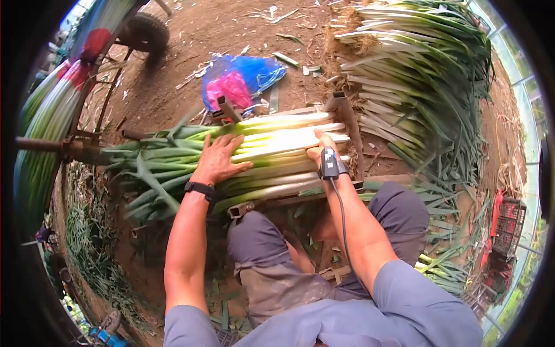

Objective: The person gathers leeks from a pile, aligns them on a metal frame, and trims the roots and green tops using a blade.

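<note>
A row of green onions (272,153) lies crosswise on a low metal frame (350,124), leaves to the left and white stems to the right. My left hand (219,159) lies on top of the stalks with its fingers spread, where green turns to white. At the right part of the bunch, my right hand (324,147) touches the white stems. Its fingers are bent and partly hidden by the wrist and a black device, so their hold is unclear.
A big pile of green onions (410,81) covers the ground at the upper right. Blue and pink plastic bags (237,84) lie beyond the frame. Tied bundles (63,110) and a wheel (144,34) are at the left. Crates (509,225) stand at the far right.
</note>
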`<state>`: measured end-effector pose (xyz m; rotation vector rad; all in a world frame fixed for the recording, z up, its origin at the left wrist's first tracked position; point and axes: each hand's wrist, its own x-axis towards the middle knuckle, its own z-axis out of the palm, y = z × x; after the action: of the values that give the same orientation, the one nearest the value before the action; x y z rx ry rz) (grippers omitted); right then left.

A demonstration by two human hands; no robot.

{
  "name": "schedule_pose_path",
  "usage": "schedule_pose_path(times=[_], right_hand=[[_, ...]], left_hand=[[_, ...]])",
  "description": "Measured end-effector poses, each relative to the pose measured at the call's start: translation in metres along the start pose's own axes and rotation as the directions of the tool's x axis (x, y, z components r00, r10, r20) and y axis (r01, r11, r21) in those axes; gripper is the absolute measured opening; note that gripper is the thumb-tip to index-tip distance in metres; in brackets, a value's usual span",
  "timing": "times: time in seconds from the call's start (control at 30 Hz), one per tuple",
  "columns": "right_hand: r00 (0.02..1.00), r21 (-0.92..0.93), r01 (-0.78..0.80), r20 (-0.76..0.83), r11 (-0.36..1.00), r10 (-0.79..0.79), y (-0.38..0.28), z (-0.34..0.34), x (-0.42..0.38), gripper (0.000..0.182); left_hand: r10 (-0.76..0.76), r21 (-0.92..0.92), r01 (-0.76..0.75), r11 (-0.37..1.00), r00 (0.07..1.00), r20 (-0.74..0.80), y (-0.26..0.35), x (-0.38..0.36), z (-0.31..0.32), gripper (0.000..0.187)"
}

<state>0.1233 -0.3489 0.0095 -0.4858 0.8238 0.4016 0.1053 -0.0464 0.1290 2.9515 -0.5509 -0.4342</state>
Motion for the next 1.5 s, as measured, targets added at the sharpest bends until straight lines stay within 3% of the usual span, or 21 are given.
schedule_pose_path(times=[0.13, 0.2, 0.27, 0.33, 0.37, 0.4, 0.43, 0.47, 0.5, 0.53, 0.57, 0.6, 0.67, 0.87, 1.0, 1.07, 1.13, 1.2, 1.3, 1.43, 1.5], right_hand=[[0.970, -0.301, 0.243, 0.071, 0.922, -0.233, 0.003, 0.009, -0.020, 0.014], [0.958, -0.420, 0.283, 0.072, 0.862, -0.279, 0.008, -0.006, 0.008, 0.023], [0.992, -0.037, -0.006, -0.128, 0.999, 0.001, -0.007, 0.017, -0.030, 0.028], [0.998, 0.295, 0.028, -0.057, 0.955, -0.011, -0.009, 0.032, -0.050, 0.026], [0.998, 0.290, 0.044, -0.063, 0.956, -0.027, -0.004, 0.022, -0.060, 0.026], [0.992, 0.118, 0.113, -0.074, 0.987, -0.105, 0.013, -0.001, -0.073, 0.023], [0.982, -0.059, 0.174, -0.071, 0.983, -0.178, 0.022, -0.011, -0.083, 0.042], [0.981, -0.060, 0.174, -0.074, 0.983, -0.179, 0.021, -0.012, -0.082, 0.042], [0.872, -0.469, 0.462, 0.088, 0.752, -0.481, 0.021, -0.009, -0.087, 0.038], [0.688, -0.710, 0.641, 0.360, 0.293, -0.630, 0.023, -0.003, -0.090, 0.035], [0.446, -0.680, 0.730, 0.550, -0.068, -0.706, 0.019, 0.012, -0.081, 0.033], [0.261, -0.636, 0.661, 0.693, -0.400, -0.672, 0.016, 0.018, -0.060, 0.032], [0.298, -0.583, 0.477, 0.812, -0.658, -0.502, 0.012, 0.008, -0.026, 0.026], [0.255, -0.530, 0.498, 0.846, -0.687, -0.468, 0.007, 0.001, -0.014, 0.017], [0.351, -0.573, 0.474, 0.819, -0.668, -0.453, 0.015, -0.010, -0.024, 0.014], [0.337, -0.556, 0.498, 0.831, -0.666, -0.442, 0.024, -0.017, -0.047, 0.013], [0.310, -0.523, 0.500, 0.853, -0.691, -0.421, 0.023, -0.016, -0.043, 0.015], [0.450, -0.609, 0.424, 0.784, -0.670, -0.428, 0.024, -0.013, -0.034, 0.019], [0.406, -0.610, 0.442, 0.790, -0.658, -0.460, 0.031, -0.015, -0.036, 0.022], [0.416, -0.637, 0.415, 0.768, -0.649, -0.488, 0.031, -0.019, -0.033, 0.023], [0.416, -0.646, 0.395, 0.759, -0.653, -0.500, 0.032, -0.019, -0.032, 0.024]], left_hand=[[-0.107, 0.084, 0.108, 0.991, 0.994, -0.012, 0.004, -0.003, 0.011, 0.086], [-0.082, 0.143, 0.108, 0.984, 0.981, -0.177, 0.008, -0.008, 0.025, 0.088], [-0.031, 0.136, 0.062, 0.989, 0.976, -0.216, 0.003, -0.008, 0.029, 0.088], [-0.043, 0.136, 0.067, 0.988, 0.984, -0.176, 0.001, -0.003, 0.028, 0.088], [-0.025, 0.133, 0.053, 0.990, 0.980, -0.198, -0.001, -0.002, 0.030, 0.088], [-0.018, 0.124, 0.043, 0.991, 0.980, -0.199, 0.000, -0.001, 0.032, 0.088], [-0.020, 0.126, 0.045, 0.991, 0.981, -0.195, 0.000, -0.001, 0.031, 0.088], [-0.025, 0.132, 0.051, 0.990, 0.981, -0.191, 0.000, -0.001, 0.031, 0.088], [-0.027, 0.117, 0.051, 0.992, 0.979, -0.200, 0.000, -0.001, 0.031, 0.088], [-0.030, 0.122, 0.055, 0.991, 0.980, -0.198, 0.000, -0.001, 0.032, 0.088], [-0.029, 0.119, 0.055, 0.991, 0.977, -0.209, 0.000, -0.001, 0.032, 0.088], [-0.032, 0.116, 0.058, 0.991, 0.975, -0.219, 0.001, -0.002, 0.031, 0.088], [-0.048, 0.112, 0.072, 0.991, 0.977, -0.210, 0.000, -0.001, 0.031, 0.089], [-0.030, 0.024, 0.037, 0.999, 0.970, -0.241, -0.002, 0.004, 0.032, 0.088], [-0.001, 0.052, 0.014, 0.999, 0.970, -0.244, 0.004, -0.007, 0.027, 0.078], [-0.011, 0.014, 0.014, 1.000, 0.987, -0.163, 0.010, -0.029, 0.039, 0.077], [-0.018, 0.054, 0.031, 0.998, 0.976, -0.218, 0.009, -0.025, 0.036, 0.077], [-0.019, 0.035, 0.027, 0.999, 0.974, -0.225, 0.004, -0.016, 0.033, 0.077], [0.010, 0.025, -0.004, 1.000, 0.964, -0.264, 0.000, -0.022, 0.038, 0.076], [0.058, -0.109, -0.076, 0.991, 0.985, -0.161, -0.023, -0.017, 0.015, 0.063], [0.036, -0.009, -0.036, 0.999, 0.998, -0.061, -0.053, -0.011, -0.001, 0.056]])
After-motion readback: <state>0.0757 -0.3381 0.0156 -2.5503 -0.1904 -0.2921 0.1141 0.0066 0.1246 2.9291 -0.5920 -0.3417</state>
